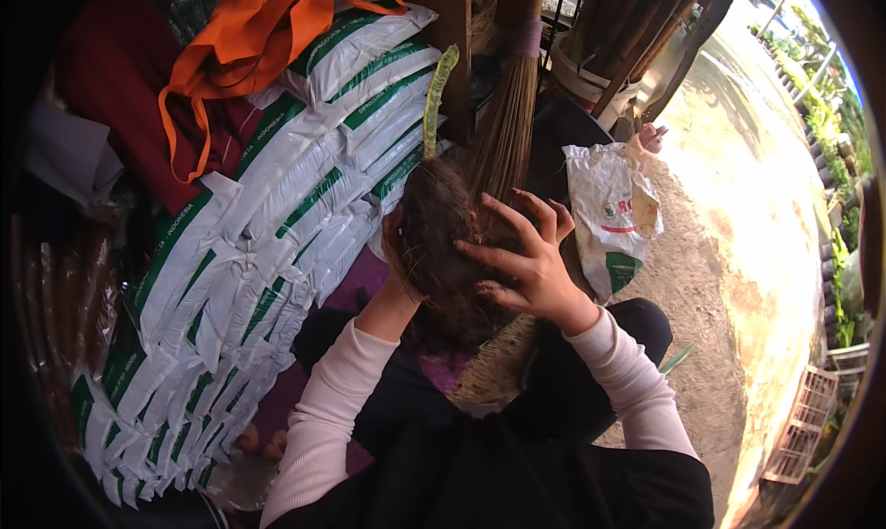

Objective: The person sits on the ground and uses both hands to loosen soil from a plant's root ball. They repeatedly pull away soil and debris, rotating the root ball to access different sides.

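My left hand (396, 256) grips the side of a dark, fibrous ball (435, 218), probably a root ball with soil; the ball hides most of its fingers. From the top of the ball rises a long, flat leaf (436, 100), green with yellow edges, like a snake plant's. Spread fingers mark my right hand (526, 259) at the ball's right side, soil on their tips. Its fingertips are close to the fibres, and whether they press on them is unclear. More loose dark fibre (450, 328) lies beneath, between my knees.
White and green plastic sacks (277, 211) are stacked on the left, an orange bag (242, 52) on top. A stick broom (509, 121) stands ahead, near a white bucket (595, 79) of brown poles. A crumpled white sack (606, 211) lies right, and a plastic crate (803, 422) farther right.
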Demonstrator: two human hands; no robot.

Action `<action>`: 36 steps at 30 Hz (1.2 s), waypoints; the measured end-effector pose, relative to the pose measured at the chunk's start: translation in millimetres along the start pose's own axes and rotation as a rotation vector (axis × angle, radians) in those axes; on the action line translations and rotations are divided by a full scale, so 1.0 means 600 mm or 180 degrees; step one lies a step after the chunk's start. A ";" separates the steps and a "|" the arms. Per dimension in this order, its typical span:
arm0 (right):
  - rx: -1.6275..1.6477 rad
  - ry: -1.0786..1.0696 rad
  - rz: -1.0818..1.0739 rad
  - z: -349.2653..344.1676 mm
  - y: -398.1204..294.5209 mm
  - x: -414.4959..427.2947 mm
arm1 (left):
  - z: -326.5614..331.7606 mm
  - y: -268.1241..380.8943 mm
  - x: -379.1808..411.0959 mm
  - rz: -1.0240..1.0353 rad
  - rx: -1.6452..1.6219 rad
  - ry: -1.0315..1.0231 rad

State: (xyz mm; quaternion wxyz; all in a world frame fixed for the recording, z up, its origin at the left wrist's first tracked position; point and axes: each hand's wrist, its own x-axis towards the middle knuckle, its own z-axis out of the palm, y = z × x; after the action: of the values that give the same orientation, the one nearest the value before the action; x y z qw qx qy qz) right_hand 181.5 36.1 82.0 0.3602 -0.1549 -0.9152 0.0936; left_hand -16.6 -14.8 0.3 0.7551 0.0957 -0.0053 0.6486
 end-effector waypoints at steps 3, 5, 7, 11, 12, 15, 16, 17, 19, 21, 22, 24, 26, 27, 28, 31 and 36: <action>0.0559 0.0264 0.0159 0.006 0.011 -0.003 | 0.019 -0.010 -0.002 0.0202 0.0180 0.0094; 0.0237 -0.0076 0.0009 0.012 -0.002 0.002 | 0.019 -0.009 -0.003 0.0182 0.0180 -0.0006; 0.0205 -0.0102 -0.0007 0.005 -0.012 0.011 | 0.016 -0.007 -0.005 0.0020 0.0052 -0.0373; 0.0183 0.0066 0.0094 0.011 -0.015 0.011 | 0.034 -0.013 0.003 0.0321 0.0171 -0.0021; 0.0058 -0.0017 0.0070 0.017 -0.021 0.011 | 0.034 -0.016 0.001 0.0325 0.0164 -0.0096; -0.0008 -0.0037 0.0146 0.010 -0.027 0.014 | 0.021 -0.013 0.004 0.0290 0.0146 -0.0169; 0.0062 0.0037 0.0179 0.011 -0.024 0.010 | 0.015 -0.011 0.007 0.0268 0.0147 -0.0174; 0.0132 0.0112 0.0212 0.012 -0.020 0.007 | 0.010 -0.011 0.010 0.0219 0.0077 -0.0278; -0.0025 -0.0068 0.0038 0.020 -0.020 0.005 | 0.006 -0.011 0.011 0.0116 -0.0050 -0.0459; 0.0078 0.0034 0.0104 0.011 -0.020 0.001 | 0.008 -0.010 0.010 -0.0012 -0.0351 -0.0327; 0.0102 0.0118 0.0161 0.008 -0.017 -0.002 | 0.010 -0.010 0.009 -0.0076 -0.0505 -0.0260; -0.0133 0.0055 0.0110 0.004 -0.010 -0.006 | 0.004 -0.014 0.011 -0.0209 -0.0553 -0.0430; 0.0003 0.0075 0.0073 -0.003 -0.012 0.000 | 0.002 -0.016 0.008 -0.0304 -0.0566 -0.0543; 0.0065 0.0087 0.0059 -0.006 -0.013 0.002 | 0.003 -0.016 0.007 -0.0347 -0.0556 -0.0574; 0.0040 0.0114 0.0129 -0.005 -0.012 0.000 | 0.004 -0.016 0.006 -0.0369 -0.0456 -0.0633; 0.0006 0.0198 0.0262 0.000 -0.013 -0.002 | 0.012 -0.025 0.006 -0.0323 0.0095 -0.0825; -0.0113 -0.0038 0.0271 -0.008 -0.012 0.007 | 0.030 -0.027 0.007 -0.0027 0.0688 -0.0550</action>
State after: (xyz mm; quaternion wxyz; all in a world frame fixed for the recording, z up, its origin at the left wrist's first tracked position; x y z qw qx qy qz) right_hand 180.3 31.3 89.8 0.3476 -0.1994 -0.9114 0.0935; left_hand 2.0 -15.9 16.2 0.7398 0.2321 0.0000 0.6315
